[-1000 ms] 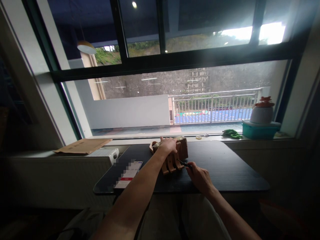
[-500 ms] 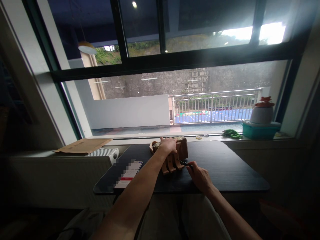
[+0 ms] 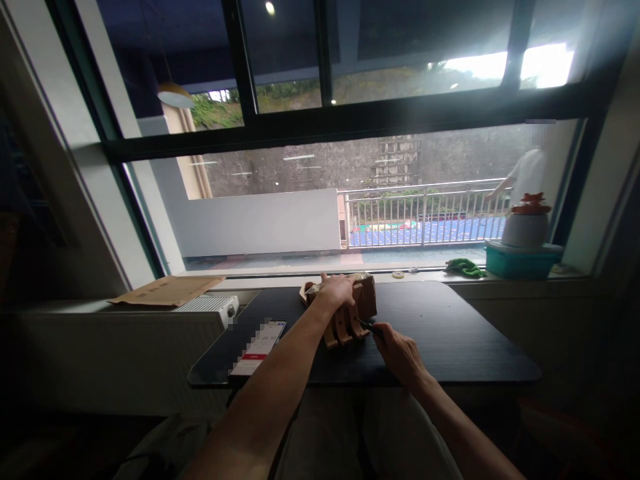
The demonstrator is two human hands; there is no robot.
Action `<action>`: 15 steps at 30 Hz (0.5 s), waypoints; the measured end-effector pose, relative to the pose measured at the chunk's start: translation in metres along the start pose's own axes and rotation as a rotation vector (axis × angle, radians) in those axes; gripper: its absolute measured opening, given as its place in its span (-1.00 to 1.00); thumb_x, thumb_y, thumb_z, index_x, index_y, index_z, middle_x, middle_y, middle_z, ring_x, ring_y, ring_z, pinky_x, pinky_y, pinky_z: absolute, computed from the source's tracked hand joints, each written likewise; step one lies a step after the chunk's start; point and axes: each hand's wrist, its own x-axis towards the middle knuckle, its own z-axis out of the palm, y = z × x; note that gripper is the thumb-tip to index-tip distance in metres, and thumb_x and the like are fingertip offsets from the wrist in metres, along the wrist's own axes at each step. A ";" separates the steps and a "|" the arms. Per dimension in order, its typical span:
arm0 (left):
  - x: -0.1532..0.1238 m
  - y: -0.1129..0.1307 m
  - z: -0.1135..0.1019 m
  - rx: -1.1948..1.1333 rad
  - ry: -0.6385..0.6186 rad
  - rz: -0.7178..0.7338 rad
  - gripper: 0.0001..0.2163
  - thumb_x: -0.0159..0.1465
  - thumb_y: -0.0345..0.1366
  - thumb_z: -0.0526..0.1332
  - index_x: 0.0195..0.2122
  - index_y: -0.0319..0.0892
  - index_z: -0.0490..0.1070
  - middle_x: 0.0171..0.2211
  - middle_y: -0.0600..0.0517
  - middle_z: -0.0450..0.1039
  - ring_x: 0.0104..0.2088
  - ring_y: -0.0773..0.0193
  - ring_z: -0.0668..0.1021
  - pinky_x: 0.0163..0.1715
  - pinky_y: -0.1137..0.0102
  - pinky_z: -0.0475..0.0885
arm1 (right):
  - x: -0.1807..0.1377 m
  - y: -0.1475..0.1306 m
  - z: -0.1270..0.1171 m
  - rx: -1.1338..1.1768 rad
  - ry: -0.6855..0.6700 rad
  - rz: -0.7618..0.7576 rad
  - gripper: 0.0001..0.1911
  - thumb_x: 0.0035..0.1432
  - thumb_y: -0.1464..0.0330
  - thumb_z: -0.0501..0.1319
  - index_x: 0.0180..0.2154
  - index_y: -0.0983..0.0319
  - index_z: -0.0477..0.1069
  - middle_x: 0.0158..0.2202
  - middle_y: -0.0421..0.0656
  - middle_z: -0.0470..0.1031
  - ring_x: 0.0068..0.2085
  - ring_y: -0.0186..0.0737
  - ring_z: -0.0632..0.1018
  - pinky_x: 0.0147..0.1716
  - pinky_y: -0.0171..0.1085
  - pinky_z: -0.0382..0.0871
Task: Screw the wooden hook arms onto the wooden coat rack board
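Observation:
A wooden rack (image 3: 342, 327) with several curved prongs lies on the black table (image 3: 450, 333), a brown block-like part (image 3: 368, 297) behind it. Over the top of the rack my left hand (image 3: 336, 291) is laid, its fingers bent across the wood and gripping it. In my right hand (image 3: 400, 350) is a slim dark screwdriver (image 3: 371, 327), with fingers closed round its handle. The tip of that tool points left and meets the nearest prong on the right. My left hand hides part of the rack and whatever is under its palm.
A phone (image 3: 261, 347) lies left of my left forearm. A brown envelope (image 3: 165, 291) rests on the sill above a radiator (image 3: 210, 307). On the right sill are a green cloth (image 3: 465, 268) and a teal box (image 3: 523, 260) bearing a white jar (image 3: 525, 227). Outside stands a person (image 3: 530, 173).
A person has come into sight outside the window at the right. My right hand has turned slightly at the tool; my left hand and the rack stay in place.

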 end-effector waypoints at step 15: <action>0.001 0.000 0.001 0.000 -0.008 -0.001 -0.41 0.02 -0.11 0.30 0.11 0.05 0.23 0.05 -0.06 0.39 0.00 0.00 0.44 0.06 -0.10 0.12 | 0.000 -0.005 -0.008 0.023 0.067 -0.092 -0.78 0.24 0.40 -0.02 -0.09 0.22 0.27 -0.24 -0.14 0.54 -0.28 -0.22 0.57 -0.36 -0.32 0.29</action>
